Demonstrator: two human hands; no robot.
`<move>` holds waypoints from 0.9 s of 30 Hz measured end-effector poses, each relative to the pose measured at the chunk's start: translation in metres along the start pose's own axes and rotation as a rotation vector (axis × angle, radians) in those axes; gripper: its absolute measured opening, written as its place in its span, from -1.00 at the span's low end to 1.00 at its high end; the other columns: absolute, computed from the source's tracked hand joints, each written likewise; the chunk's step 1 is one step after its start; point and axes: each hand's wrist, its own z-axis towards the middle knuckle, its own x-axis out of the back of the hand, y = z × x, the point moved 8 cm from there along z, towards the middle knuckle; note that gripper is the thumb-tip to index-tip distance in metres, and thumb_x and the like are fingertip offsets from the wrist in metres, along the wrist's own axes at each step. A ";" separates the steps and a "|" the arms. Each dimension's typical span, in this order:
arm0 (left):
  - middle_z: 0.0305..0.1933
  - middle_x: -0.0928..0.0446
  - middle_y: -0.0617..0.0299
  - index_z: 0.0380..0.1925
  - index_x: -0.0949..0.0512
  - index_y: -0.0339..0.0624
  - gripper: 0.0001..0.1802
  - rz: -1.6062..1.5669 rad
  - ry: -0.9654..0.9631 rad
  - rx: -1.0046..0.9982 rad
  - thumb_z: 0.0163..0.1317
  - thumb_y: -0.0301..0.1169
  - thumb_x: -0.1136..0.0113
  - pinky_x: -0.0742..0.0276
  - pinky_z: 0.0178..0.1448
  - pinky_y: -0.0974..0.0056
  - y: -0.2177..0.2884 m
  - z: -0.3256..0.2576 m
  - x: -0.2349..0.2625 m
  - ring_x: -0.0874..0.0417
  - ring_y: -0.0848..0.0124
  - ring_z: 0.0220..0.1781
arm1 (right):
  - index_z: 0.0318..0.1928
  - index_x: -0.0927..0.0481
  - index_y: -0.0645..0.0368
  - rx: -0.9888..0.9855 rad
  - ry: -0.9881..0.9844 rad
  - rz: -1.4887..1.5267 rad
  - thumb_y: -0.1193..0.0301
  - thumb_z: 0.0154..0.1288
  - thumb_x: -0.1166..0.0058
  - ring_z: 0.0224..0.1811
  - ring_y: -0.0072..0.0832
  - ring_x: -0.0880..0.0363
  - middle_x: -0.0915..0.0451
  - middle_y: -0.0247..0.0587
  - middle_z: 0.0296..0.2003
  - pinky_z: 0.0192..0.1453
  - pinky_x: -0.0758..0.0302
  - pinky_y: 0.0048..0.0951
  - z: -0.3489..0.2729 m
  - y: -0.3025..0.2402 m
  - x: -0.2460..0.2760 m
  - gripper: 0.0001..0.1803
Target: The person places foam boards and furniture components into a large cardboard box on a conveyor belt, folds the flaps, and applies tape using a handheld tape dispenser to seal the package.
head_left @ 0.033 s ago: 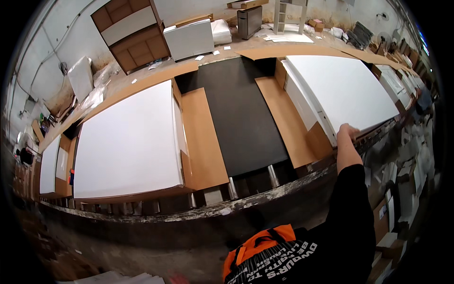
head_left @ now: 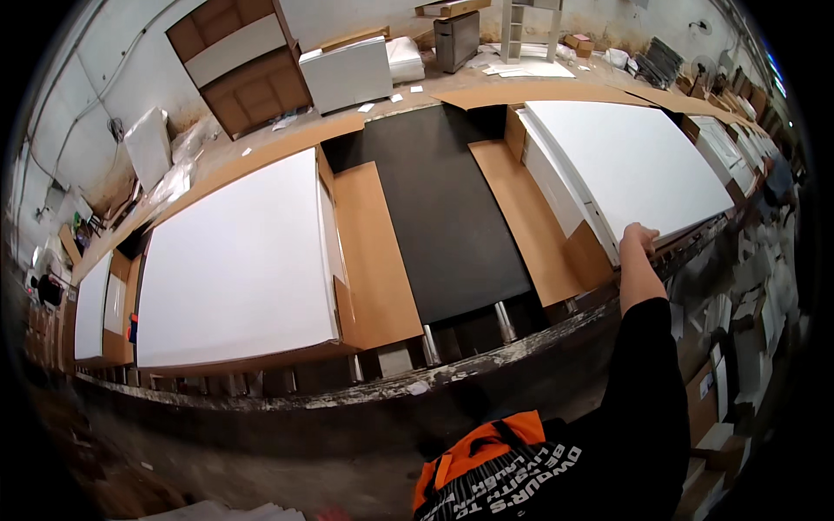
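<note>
Head view: the right hand (head_left: 639,235) is at the near edge of a white panel (head_left: 625,165), fingers bent at the rim; whether they are clamped on it or only resting there, I cannot tell.
Right forearm: bare below a black sleeve (head_left: 647,365), reaching up from the lower edge.
Left hand: its state cannot be told from this view.
White panel: flat on top of a stack of pale boards (head_left: 556,178) in the right open carton (head_left: 591,256), right of centre.
Right carton flap: a long brown cardboard flap (head_left: 521,226) folded outward to the left, beside the stack.
Conveyor: a black sheet or belt (head_left: 452,217) between the two larger cartons, with metal rollers (head_left: 432,345) showing at its near end and a worn, paint-flecked rail (head_left: 486,360) along the front.
Left carton: a second large white panel (head_left: 234,260) lies in it, with a brown flap (head_left: 378,252) opened toward the belt.
Far left: a smaller-looking carton with a white panel (head_left: 91,304); a small orange-and-dark item (head_left: 132,327) sits between the two.
Clothing: a black garment with orange (head_left: 508,430) at the bottom.
Back wall: brown cabinet-like unit (head_left: 252,95), pale board (head_left: 347,74), dark cabinet (head_left: 456,42), open shelf unit (head_left: 515,35).
Far right: another person (head_left: 779,178) beside the line.
</note>
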 end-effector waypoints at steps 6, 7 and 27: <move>0.56 0.06 -0.01 0.47 -0.01 -0.13 -0.30 0.090 0.127 0.075 0.47 0.00 0.27 0.06 0.60 0.00 0.023 -0.029 0.025 0.03 0.04 0.57 | 0.31 -0.27 0.12 0.174 -0.076 -0.186 0.27 0.42 0.05 0.16 0.15 -0.45 -0.04 0.24 0.29 0.13 -0.57 -0.02 -0.001 0.016 0.003 -0.49; 0.57 0.07 0.00 0.48 0.00 -0.14 -0.31 0.063 0.147 0.076 0.48 -0.02 0.29 0.08 0.60 -0.01 0.031 -0.032 0.017 0.04 0.04 0.57 | 0.30 -0.26 0.18 0.182 -0.060 -0.223 0.26 0.43 0.08 0.18 0.17 -0.42 -0.05 0.27 0.30 0.16 -0.55 -0.03 0.006 0.020 0.000 -0.49; -0.11 -0.63 0.11 0.08 -0.48 -0.29 -0.53 -0.268 0.466 0.016 0.20 -0.35 -0.33 -0.64 -0.14 0.23 -0.068 -0.068 0.043 -0.70 0.26 -0.20 | 0.34 -0.19 0.29 1.567 -0.934 0.034 0.36 0.32 0.18 0.36 0.17 -0.17 -0.15 0.29 0.32 0.34 -0.26 0.06 -0.380 0.170 -0.093 -0.41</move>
